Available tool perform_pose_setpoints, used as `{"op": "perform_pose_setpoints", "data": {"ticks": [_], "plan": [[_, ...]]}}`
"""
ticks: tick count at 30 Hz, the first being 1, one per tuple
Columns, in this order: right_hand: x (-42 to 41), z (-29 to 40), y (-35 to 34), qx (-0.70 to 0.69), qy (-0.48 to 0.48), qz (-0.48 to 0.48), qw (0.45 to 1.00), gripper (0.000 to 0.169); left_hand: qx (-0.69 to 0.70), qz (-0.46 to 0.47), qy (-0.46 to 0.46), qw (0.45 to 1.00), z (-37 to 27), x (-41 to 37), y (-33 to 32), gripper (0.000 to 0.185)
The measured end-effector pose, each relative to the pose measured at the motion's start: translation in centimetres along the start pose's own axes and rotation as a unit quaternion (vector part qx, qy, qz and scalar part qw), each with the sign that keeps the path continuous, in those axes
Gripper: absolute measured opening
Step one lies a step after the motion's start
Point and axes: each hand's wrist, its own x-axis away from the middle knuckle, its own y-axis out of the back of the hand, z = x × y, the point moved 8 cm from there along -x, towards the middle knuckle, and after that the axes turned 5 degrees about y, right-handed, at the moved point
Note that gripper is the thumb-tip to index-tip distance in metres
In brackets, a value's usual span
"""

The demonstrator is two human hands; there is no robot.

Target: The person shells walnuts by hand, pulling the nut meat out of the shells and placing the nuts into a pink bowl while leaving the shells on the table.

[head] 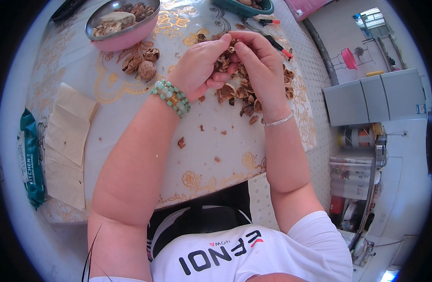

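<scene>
Cracked walnut pieces [223, 63] rest in my left hand [198, 63], which is cupped around them and wears a green bead bracelet [171, 97]. The fingertips of my right hand [260, 58] meet the left thumb at a small walnut piece [232, 46]. A silver bangle [279, 119] circles the right wrist. Under and beside both hands lies a pile of broken walnut shells [246, 92]. Left of my left hand, several walnuts [147, 69] sit together, at least one of them cracked. Just beyond my right hand is a tool handle in black and red [281, 48].
A pink bowl [126, 37] with a metal inside holds walnut kernels and a pale chunk. Walnuts fill a green basin [249, 10] at the far edge. At left lie a folded beige cloth or paper [66, 148] and a teal packet [32, 158]. Shell crumbs [181, 142] dot the tablecloth [209, 169].
</scene>
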Motion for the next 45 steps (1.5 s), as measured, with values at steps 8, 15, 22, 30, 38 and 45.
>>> {"op": "perform_pose_setpoints", "data": {"ticks": [8, 15, 22, 30, 38, 45], "plan": [[0.1, -1.2, 0.3, 0.063, -0.006, -0.023, 0.998, 0.014, -0.023, -0.011, 0.013, 1.000, 0.6, -0.1, 0.2, 0.036], [0.1, -1.9, 0.1, -0.034, -0.042, -0.053, 0.997, 0.013, -0.012, 0.000, 0.009, 1.000, 0.6, -0.4, 0.4, 0.033], [0.0, -0.5, 0.5, 0.095, 0.055, -0.044, 0.993, 0.011, -0.054, -0.003, -0.040, 0.998, -0.5, 0.1, -0.3, 0.029], [0.0, 0.1, -0.6, 0.108, 0.025, 0.009, 0.994, 0.013, -0.221, -0.090, -0.076, 0.968, -0.9, 0.1, 0.0, 0.034], [0.4, -2.5, -0.2, -0.144, -0.098, -0.031, 0.984, 0.017, -0.275, -0.062, -0.126, 0.951, -1.2, -0.2, -0.4, 0.037], [0.7, -2.6, 0.3, -0.188, -0.125, -0.077, 0.971, 0.019, -0.225, -0.042, -0.116, 0.966, -0.9, 0.2, -1.3, 0.031]]}}
